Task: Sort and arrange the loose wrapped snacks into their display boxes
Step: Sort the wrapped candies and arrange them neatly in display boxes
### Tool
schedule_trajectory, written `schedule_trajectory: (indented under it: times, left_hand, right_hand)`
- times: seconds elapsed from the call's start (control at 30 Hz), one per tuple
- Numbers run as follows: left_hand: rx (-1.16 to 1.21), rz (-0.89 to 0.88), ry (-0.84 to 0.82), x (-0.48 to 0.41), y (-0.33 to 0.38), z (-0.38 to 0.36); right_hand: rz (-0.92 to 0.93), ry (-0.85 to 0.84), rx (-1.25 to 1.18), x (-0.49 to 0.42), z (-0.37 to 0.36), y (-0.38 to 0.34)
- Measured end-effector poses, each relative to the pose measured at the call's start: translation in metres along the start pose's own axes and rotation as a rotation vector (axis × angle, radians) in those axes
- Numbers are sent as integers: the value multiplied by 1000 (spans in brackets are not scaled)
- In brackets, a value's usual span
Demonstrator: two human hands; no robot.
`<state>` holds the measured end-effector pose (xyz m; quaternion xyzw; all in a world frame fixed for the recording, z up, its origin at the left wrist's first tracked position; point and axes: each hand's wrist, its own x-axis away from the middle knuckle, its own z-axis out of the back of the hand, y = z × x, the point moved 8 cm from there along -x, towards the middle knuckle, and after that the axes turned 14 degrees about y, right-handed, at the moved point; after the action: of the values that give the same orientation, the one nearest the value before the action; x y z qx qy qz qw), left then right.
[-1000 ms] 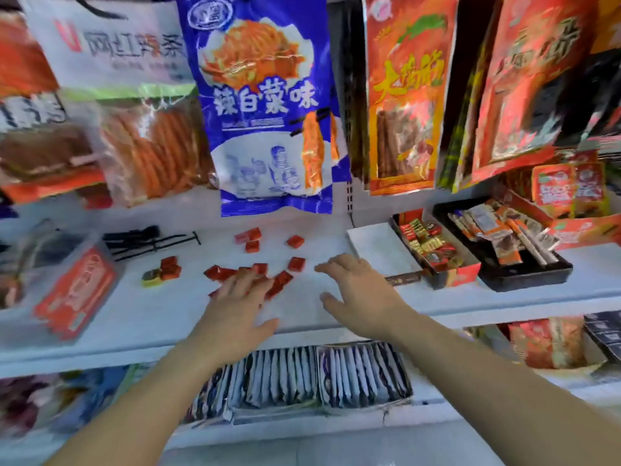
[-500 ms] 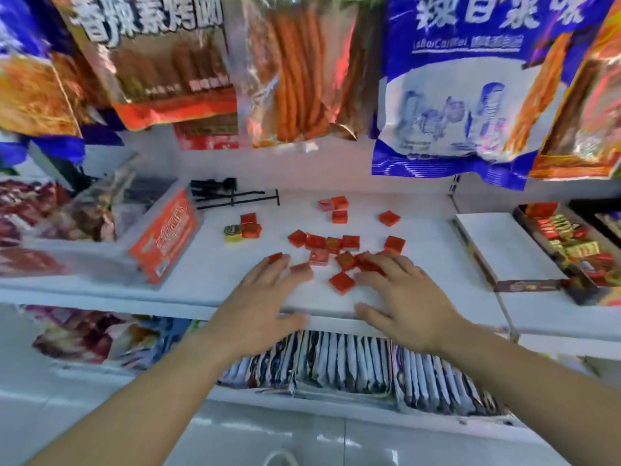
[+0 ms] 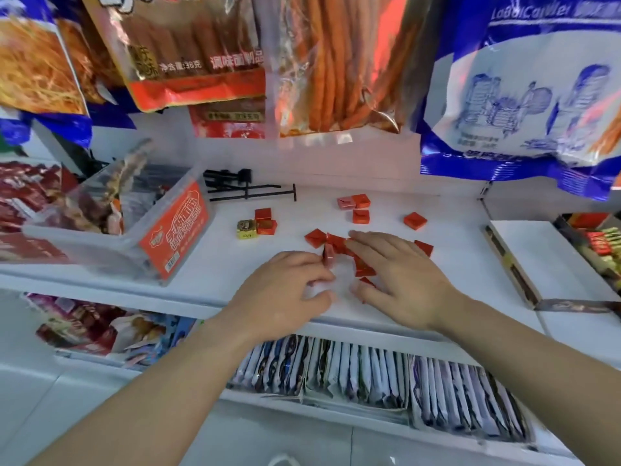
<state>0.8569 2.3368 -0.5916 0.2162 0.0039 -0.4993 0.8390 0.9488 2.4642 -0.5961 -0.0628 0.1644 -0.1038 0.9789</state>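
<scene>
Left of the fingers: clear display box [image 3: 174,237], orange label too blurred to read. Left hand [image 3: 282,294]: fingers curled, tips against an upended red snack [image 3: 327,258], grip unclear. Right hand [image 3: 403,277]: fingers spread flat over loose red snacks [image 3: 364,269] on the shelf [image 3: 453,230]. Above right: blue bag [image 3: 524,95] marked "LaBaiCaiWei".

- The right hand [image 3: 400,280] lies flat over a cluster of red wrapped squares [image 3: 364,270] at mid-frame and hides most of them, so their count cannot be told.
- The left hand [image 3: 285,290] has curled fingers [image 3: 312,264] that cover their own tips. Whether they pinch the upright red square [image 3: 327,258] beside them is unclear.
- The hanging bags [image 3: 336,62] are cut off by the top edge.
- The clear tub [image 3: 127,250] at left is blurred, its contents unrecognisable.
- The display box [image 3: 591,243] is cut by the right edge.
- Print on the packets [image 3: 369,375] at lower middle is too blurred to read.
</scene>
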Motion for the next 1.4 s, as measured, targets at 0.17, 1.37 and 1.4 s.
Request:
schedule_trajectory:
  times: [0.17, 1.37, 1.4]
  left_hand:
    - [97, 49, 11, 2, -11, 4]
    - [-10, 277, 394, -1, -136, 42]
    - [-13, 275, 392, 0, -135, 41]
  right_hand:
    - [-7, -39, -57, -28, -21, -16]
    - [-14, 12, 29, -132, -44, -99]
    - [-32, -28, 33, -135, -51, -100]
